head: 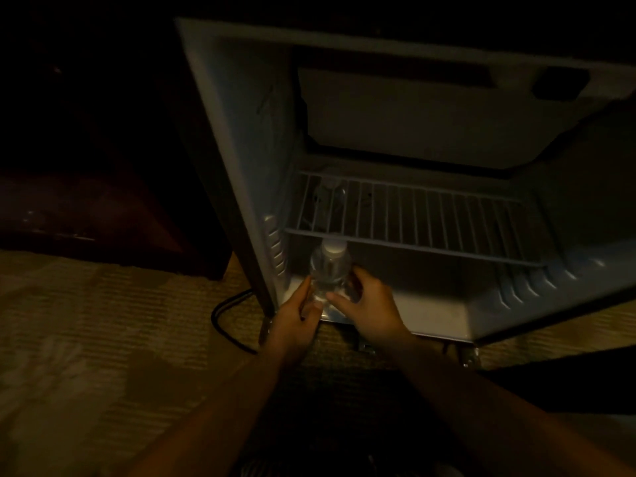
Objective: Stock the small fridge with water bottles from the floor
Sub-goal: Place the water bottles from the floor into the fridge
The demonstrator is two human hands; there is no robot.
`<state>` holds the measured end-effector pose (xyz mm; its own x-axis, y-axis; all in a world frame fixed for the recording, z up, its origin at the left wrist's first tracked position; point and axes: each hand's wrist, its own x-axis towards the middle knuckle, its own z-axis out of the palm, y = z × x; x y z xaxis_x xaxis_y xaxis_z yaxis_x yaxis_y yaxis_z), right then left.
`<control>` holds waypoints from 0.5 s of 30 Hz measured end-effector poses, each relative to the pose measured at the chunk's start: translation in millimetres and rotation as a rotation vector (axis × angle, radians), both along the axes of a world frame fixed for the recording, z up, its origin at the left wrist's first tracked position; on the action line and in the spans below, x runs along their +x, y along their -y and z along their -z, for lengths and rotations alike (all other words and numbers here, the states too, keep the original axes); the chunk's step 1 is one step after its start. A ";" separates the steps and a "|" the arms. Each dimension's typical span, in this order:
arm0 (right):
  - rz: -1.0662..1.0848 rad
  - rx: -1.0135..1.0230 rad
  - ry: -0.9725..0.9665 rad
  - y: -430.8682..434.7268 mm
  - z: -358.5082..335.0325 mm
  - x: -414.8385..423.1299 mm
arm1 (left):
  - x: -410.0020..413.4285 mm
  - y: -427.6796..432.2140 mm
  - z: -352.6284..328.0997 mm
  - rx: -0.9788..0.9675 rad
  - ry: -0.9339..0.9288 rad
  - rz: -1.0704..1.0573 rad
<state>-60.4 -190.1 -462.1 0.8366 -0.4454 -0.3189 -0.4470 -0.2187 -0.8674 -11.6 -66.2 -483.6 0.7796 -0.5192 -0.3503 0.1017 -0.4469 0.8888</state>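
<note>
The small fridge stands open in dim light, its white interior facing me. A clear water bottle with a white cap stands upright at the front left of the fridge floor, under the wire shelf. My left hand holds the bottle's lower left side. My right hand grips its right side, thumb across the front. Behind it, seen through the shelf wires, a second clear bottle stands at the back left.
A black power cord loops on the carpet just left of the fridge base. Dark wooden furniture stands to the left. Patterned carpet covers the floor in front. The right of the fridge floor is bare.
</note>
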 end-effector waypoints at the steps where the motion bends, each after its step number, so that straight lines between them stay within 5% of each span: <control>1: 0.007 0.037 -0.016 -0.9 3.9 -3.9 | -0.2 1.1 0.4 0.003 0.010 -0.003; 11: 0.027 0.383 0.012 4.3 17.0 7.9 | 13.3 16.2 2.5 -0.103 -0.123 -0.037; 15: -0.031 0.360 -0.009 12.9 12.8 22.1 | 31.6 20.5 8.2 -0.094 -0.148 -0.034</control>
<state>-38.4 -203.0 -474.9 0.8444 -0.2772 -0.4584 -0.4532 0.0867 -0.8872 20.0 -86.7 -491.8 0.7407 -0.5296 -0.4134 0.2482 -0.3562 0.9009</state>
